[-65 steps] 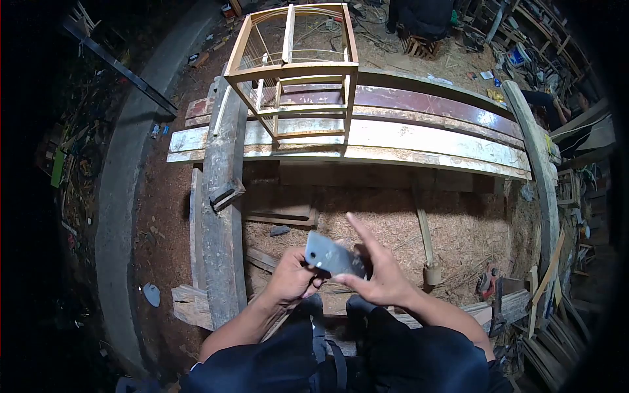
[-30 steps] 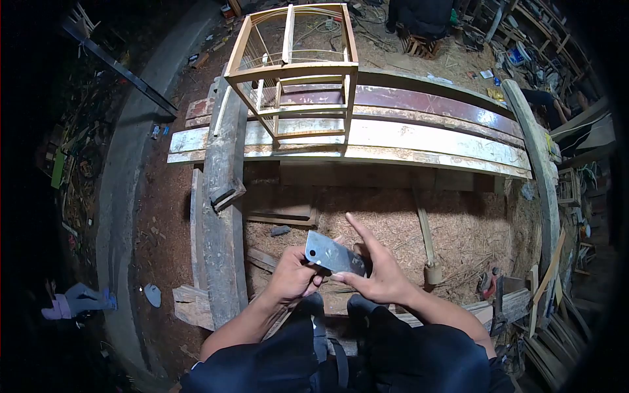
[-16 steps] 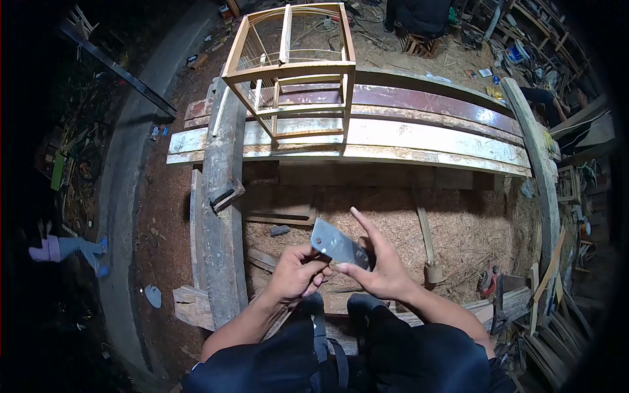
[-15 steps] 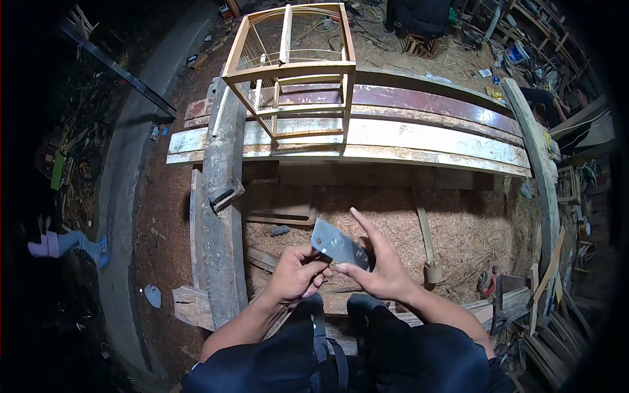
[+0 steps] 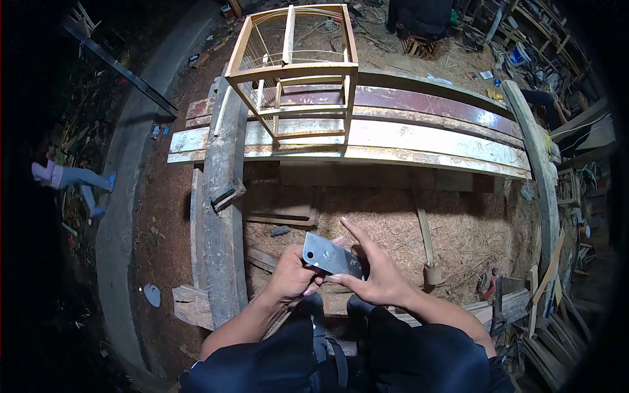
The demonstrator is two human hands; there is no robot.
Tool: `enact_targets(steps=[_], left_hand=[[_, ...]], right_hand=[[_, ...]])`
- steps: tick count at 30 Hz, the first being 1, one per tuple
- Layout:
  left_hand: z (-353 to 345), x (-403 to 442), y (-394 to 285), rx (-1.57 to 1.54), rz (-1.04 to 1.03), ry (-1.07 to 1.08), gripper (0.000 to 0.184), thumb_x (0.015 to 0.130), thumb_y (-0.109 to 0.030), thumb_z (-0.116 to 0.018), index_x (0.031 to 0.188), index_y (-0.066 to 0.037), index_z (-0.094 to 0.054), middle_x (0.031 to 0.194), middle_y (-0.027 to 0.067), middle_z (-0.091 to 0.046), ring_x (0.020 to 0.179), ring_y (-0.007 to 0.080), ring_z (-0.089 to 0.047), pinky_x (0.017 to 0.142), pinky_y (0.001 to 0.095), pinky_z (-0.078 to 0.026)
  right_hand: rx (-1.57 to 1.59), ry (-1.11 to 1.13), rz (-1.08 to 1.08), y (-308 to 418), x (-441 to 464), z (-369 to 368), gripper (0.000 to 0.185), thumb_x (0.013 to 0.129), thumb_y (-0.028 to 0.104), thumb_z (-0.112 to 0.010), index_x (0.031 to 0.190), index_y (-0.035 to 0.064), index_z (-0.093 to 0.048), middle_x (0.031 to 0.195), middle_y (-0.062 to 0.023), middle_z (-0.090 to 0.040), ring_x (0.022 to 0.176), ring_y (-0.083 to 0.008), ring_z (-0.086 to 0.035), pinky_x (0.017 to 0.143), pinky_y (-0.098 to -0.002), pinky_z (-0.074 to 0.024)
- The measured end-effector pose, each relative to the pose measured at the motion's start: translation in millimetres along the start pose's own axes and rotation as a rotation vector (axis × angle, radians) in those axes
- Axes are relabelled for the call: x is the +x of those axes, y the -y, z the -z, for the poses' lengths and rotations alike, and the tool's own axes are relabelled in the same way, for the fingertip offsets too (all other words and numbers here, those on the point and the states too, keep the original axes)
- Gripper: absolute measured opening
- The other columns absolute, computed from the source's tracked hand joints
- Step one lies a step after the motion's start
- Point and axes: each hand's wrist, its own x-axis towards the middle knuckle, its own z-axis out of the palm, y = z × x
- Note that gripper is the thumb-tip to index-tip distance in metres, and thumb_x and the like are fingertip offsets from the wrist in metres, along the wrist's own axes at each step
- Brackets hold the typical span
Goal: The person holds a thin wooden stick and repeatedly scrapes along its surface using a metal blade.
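Observation:
A broad grey cleaver [image 5: 333,256] with a round hole near one corner is held above my lap. Its handle does not show. My right hand [image 5: 377,275] grips it at its right end, thumb along the lower edge and index finger stretched out. My left hand [image 5: 293,274] is closed beside and partly under the blade's left end. What its fingers hold, if anything, is hidden by the blade.
Ahead, a wooden frame with thin bars [image 5: 288,69] stands on long planks [image 5: 419,139] laid across beams. A thick beam [image 5: 223,262] runs along the left. Shavings cover the ground [image 5: 367,209]. A person walks on the path at far left; others sit at the back.
The cleaver has tilted flatter and shifted slightly left and down, now covering the left fingertips. The person at far left has moved further up the path.

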Motion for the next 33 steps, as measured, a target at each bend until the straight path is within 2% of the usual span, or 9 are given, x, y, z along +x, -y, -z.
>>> enact_targets(steps=[5,7,8,11,18,25,28,31,33], left_hand=[[-11,-2,-6,-0.006,0.076,-0.128,0.049,0.092,0.01,-0.051,0.138,-0.006,-0.06,0.066,0.0034,-0.06,0.044,0.005,-0.046,0.039,0.0212,-0.033],[0,-2,-3,0.015,0.007,0.014,0.044,0.092,0.01,-0.052,0.131,-0.004,-0.064,0.066,0.0033,-0.059,0.044,0.0049,-0.045,0.039,0.0211,-0.033],[-2,-3,-3,-0.014,0.006,-0.009,0.031,0.091,0.009,-0.054,0.115,-0.001,-0.069,0.066,0.0041,-0.06,0.043,0.0059,-0.045,0.038,0.0218,-0.033],[1,0,1,0.011,0.002,-0.025,0.02,0.09,0.009,-0.055,0.1,0.001,-0.069,0.066,0.0054,-0.06,0.042,0.0066,-0.046,0.037,0.0219,-0.033],[-2,-2,-2,0.019,-0.005,-0.026,0.014,0.091,0.007,-0.058,0.099,0.001,-0.069,0.066,0.0059,-0.06,0.042,0.0063,-0.046,0.037,0.0211,-0.032],[-8,-3,-3,-0.01,0.037,-0.086,0.021,0.093,0.007,-0.056,0.108,0.0,-0.069,0.067,0.0038,-0.06,0.044,0.0047,-0.045,0.038,0.0203,-0.032],[-3,-4,-3,-0.048,0.007,-0.004,0.028,0.092,0.008,-0.055,0.115,-0.001,-0.069,0.066,0.0033,-0.059,0.043,0.0052,-0.043,0.038,0.0212,-0.032],[1,-1,-1,0.024,0.035,-0.015,0.036,0.09,0.011,-0.051,0.118,-0.001,-0.069,0.067,0.0044,-0.06,0.043,0.0057,-0.045,0.038,0.0212,-0.032],[-1,-2,-2,0.01,0.024,-0.004,0.031,0.091,0.009,-0.053,0.115,-0.001,-0.069,0.067,0.005,-0.06,0.044,0.0059,-0.046,0.038,0.0211,-0.033]], right_hand=[[0.095,-0.072,-0.167,-7,3,5,0.096,0.083,0.025,-0.082,0.157,0.0033,-0.025,0.119,-0.0313,-0.065,0.114,-0.0382,-0.066,0.097,-0.0424,-0.0505],[-0.018,-0.019,0.036,-6,1,0,0.097,0.082,0.025,-0.083,0.157,0.0028,-0.025,0.132,-0.0332,-0.057,0.127,-0.039,-0.058,0.105,-0.0432,-0.0458],[0.077,0.024,-0.039,-3,0,1,0.096,0.082,0.025,-0.083,0.156,0.0024,-0.025,0.144,-0.034,-0.047,0.137,-0.0408,-0.047,0.112,-0.0452,-0.0397],[0.145,-0.023,-0.089,3,4,5,0.096,0.082,0.024,-0.083,0.156,0.0017,-0.026,0.147,-0.0333,-0.045,0.137,-0.0415,-0.046,0.113,-0.0456,-0.0388],[0.121,-0.064,-0.043,-1,2,3,0.096,0.082,0.022,-0.083,0.156,0.0017,-0.026,0.124,-0.031,-0.063,0.119,-0.0372,-0.063,0.102,-0.0436,-0.0473],[0.092,-0.01,-0.244,4,3,9,0.097,0.082,0.025,-0.083,0.157,0.0019,-0.025,0.12,-0.0303,-0.064,0.113,-0.0404,-0.066,0.098,-0.0444,-0.0489],[0.065,0.011,-0.038,-2,0,0,0.097,0.083,0.027,-0.083,0.157,0.0036,-0.026,0.132,-0.0349,-0.057,0.123,-0.0452,-0.059,0.104,-0.0467,-0.0465],[0.106,0.012,-0.201,5,3,7,0.097,0.082,0.026,-0.083,0.157,0.0031,-0.025,0.128,-0.0335,-0.06,0.118,-0.0415,-0.063,0.101,-0.0445,-0.0486],[0.055,0.005,-0.112,3,2,2,0.097,0.082,0.025,-0.083,0.156,0.0026,-0.025,0.12,-0.0309,-0.064,0.111,-0.0376,-0.066,0.096,-0.0426,-0.0506]])
